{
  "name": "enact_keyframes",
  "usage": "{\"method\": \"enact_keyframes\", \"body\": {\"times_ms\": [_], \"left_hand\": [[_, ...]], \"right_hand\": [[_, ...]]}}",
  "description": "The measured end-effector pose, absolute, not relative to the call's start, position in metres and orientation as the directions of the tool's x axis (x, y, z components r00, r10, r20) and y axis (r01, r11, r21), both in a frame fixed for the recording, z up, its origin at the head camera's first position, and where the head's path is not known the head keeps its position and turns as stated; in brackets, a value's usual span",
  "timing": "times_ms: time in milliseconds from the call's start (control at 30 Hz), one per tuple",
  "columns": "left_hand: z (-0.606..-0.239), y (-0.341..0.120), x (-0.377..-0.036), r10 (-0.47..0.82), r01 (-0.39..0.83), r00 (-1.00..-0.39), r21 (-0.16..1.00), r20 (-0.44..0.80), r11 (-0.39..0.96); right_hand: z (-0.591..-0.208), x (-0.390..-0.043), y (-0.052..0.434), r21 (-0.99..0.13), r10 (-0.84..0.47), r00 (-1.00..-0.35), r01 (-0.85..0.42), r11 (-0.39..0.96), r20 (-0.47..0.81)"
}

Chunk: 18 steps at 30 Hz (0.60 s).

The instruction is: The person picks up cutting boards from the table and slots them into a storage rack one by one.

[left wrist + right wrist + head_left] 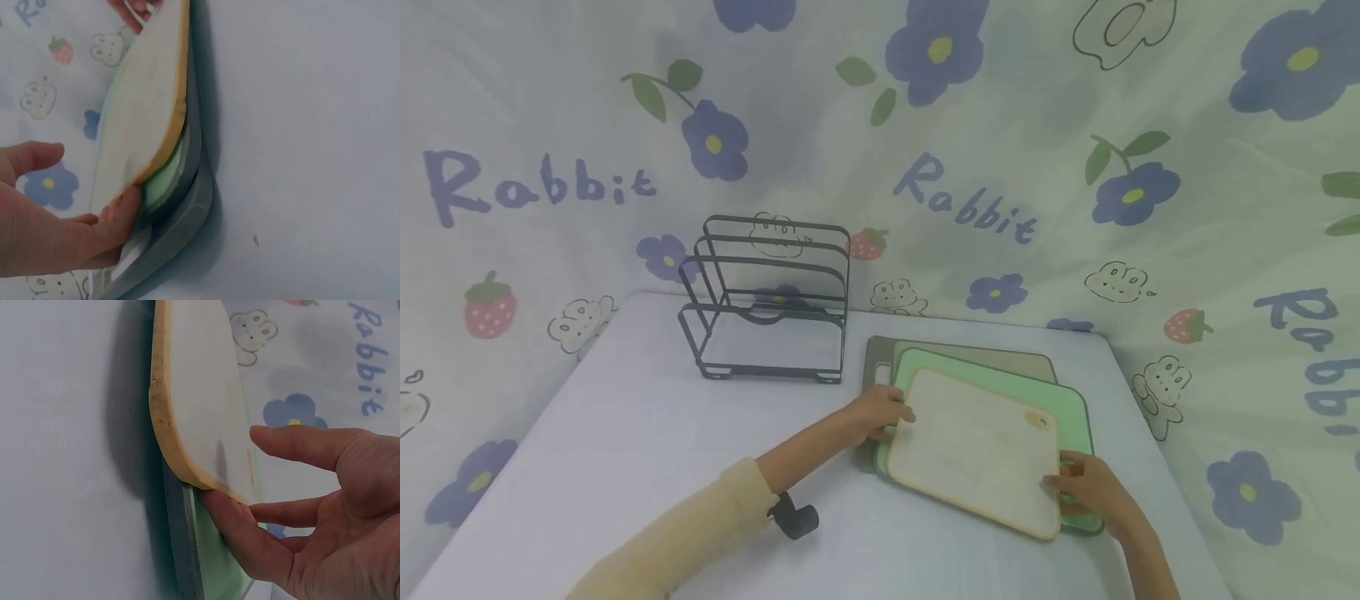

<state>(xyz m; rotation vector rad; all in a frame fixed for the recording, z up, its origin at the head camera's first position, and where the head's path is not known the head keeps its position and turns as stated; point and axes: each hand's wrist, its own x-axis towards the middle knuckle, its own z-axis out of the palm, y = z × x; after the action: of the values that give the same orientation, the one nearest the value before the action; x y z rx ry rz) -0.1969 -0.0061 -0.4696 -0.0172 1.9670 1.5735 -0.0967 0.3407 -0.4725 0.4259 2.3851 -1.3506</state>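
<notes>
A white cutting board [973,450] with a tan rim lies at an angle on top of a green cutting board [1075,417]. Beneath them a grey-brown cutting board [977,357] shows its far edge and a slot at the left. My left hand [876,411] is at the white board's left edge; in the left wrist view its fingertips [130,200] touch the rim and the thumb stands apart. At the opposite edge is my right hand [1093,492]. Its fingertips [219,503] meet the rim's corner in the right wrist view, the thumb raised off the board.
A dark wire rack [767,371] with several upright loops stands at the back left of the white table [587,467]. Behind the table hangs a patterned cloth [820,142]. A black device [796,517] shows beneath my left wrist.
</notes>
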Motion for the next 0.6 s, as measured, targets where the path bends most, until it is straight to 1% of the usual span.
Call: {"method": "enact_keyframes", "body": {"times_ms": [400, 600], "left_hand": [[-0.4667, -0.0057, -0.1907, 0.314, -0.446, -0.810, 0.868, -0.494, 0.216], [-0.4659, -0.0070, -0.1893, 0.314, -0.458, -0.806, 0.864, -0.502, 0.207]], "right_hand": [[-0.4746, -0.0906, 0.3400, -0.748, 0.106, -0.885, 0.442, 0.496, -0.453], [-0.4768, -0.0884, 0.3405, -0.779, 0.097, -0.891, 0.436, 0.451, -0.443]]}}
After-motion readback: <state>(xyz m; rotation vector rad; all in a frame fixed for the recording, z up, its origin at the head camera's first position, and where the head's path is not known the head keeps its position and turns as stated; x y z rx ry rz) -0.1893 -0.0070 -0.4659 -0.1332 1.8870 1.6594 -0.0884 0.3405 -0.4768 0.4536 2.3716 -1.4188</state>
